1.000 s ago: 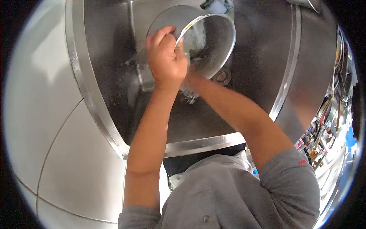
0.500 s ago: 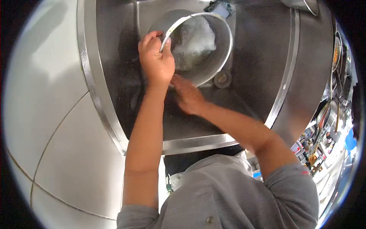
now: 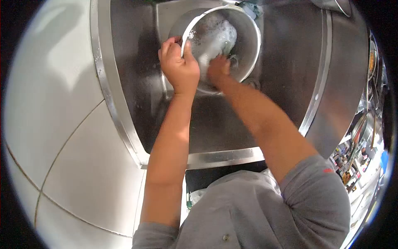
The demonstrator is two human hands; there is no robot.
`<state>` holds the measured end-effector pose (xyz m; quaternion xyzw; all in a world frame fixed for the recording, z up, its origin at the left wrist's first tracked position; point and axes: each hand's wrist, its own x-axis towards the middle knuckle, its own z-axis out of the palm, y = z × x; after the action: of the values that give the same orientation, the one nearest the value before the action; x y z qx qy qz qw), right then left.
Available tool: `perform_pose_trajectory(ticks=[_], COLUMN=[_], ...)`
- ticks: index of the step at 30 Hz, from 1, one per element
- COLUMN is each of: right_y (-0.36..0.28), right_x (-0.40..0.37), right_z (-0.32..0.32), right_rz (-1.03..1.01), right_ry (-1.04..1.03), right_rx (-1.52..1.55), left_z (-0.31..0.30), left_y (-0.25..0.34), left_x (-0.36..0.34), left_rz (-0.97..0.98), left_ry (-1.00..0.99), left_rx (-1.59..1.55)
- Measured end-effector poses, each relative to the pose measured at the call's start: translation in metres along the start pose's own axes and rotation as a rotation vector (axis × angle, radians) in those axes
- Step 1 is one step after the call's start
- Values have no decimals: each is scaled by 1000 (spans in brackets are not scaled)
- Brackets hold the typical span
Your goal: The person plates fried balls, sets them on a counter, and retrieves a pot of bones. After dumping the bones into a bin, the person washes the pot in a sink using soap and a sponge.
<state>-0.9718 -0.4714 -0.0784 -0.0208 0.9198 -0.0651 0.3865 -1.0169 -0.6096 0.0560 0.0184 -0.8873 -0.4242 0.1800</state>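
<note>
The bowl [image 3: 258, 45], a round vessel with a pale rim, is at the upper centre of the frame, inside a metal sink [image 3: 215, 124]. It is tilted, with its opening facing the camera. The left hand [image 3: 181, 62] is closed on the left side of the rim, the thumb against the inner side and the fingers around the outside. The right hand [image 3: 219, 69] is inside the lower part of the opening, beside white foam [image 3: 224, 37]; it is blurred, so how far open it is and whether it has hold of anything cannot be told. A blue-green item [image 3: 252, 9] lies just beyond the upper right of the rim. The drain [image 3: 253, 83] is near the lower right of the bowl, partly hidden. Part of a metal vessel [image 3: 333, 5] shows at the upper right of the frame. A white tiled surface [image 3: 91, 166] occupies the left side, and assorted kitchen items [image 3: 352, 162] are at the right edge.
</note>
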Motion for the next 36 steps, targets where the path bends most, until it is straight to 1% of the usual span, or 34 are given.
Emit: perform_pose_trajectory(ticks=[1,3,4,5,6,7,8,9,10,12,14,15,16,18,19,20,22,23,24,25,26,28,31,32,33,35,36], right_y=[-22,-52,-56,-49,-29,0,26,33,39,97,76,54,31,-56,-67,-78,-64,-35,2,26,34,83,115,120,125,106,93], right_x=[-2,-9,-16,-27,-40,-51,-56,-56,-58,-8,-17,-21,-25,-11,-7,0,2,-11,-32,-55,-83,-51,-2,-3,-4,-8,-22], right_z=[8,10,7,6,3,-8,-23,-77,-132,-98,-49,-36,-24,-28,-25,-17,0,-3,-16,-52,-116,-80,-52,-39,-26,-8,14], right_rz=[-55,-234,-328,-425,-520,-579,-578,-363,-217,-336,-207,-187,-163,-169,-196,-217,-294,-383,-466,-361,-293,-257,-287,-278,-275,-131,-79], right_ry=[-72,-142,-145,-128,-114,-107,-102,-260,-475,0,185,144,111,-195,-246,-303,-209,-292,-377,-509,-551,-271,-67,23,112,21,124], right_rx=[216,687,815,822,692,411,87,-268,-672,-863,-802,-576,-350,483,624,765,496,313,125,-282,-543,-835,-1020,-939,-852,-578,-590], left_z=[2,-1,0,-1,-2,-6,-6,-4,-3,3,3,2,4,10,7,7,18,22,12,6,4,14,45,48,46,41,38], left_y=[-1,-10,-16,-18,-20,-20,-21,-22,-22,-24,-31,-36,-42,-69,-77,-77,-91,-98,-71,-58,-51,-46,-64,-64,-65,-56,-46], left_x=[-2,-3,-5,-4,-4,-5,-6,-8,-12,-14,-12,-15,-19,-38,-43,-47,-56,-60,-35,-12,8,44,66,64,57,54,54], left_rz=[9,-55,-67,-75,-104,-137,-174,-182,-190,-220,-261,-291,-317,-628,-780,-950,-1070,-1134,-1048,-773,-497,-176,64,4,-10,-20,-2], left_ry=[12,13,39,69,55,41,28,28,17,-1,1,6,62,11,-11,-34,-17,-7,-112,-179,-243,-383,-735,-733,-691,-596,-549], left_rx=[2,0,-14,-30,-19,-6,8,8,12,46,30,28,57,-7,-40,-197,-272,-315,-145,49,237,271,281,168,133,68,37])
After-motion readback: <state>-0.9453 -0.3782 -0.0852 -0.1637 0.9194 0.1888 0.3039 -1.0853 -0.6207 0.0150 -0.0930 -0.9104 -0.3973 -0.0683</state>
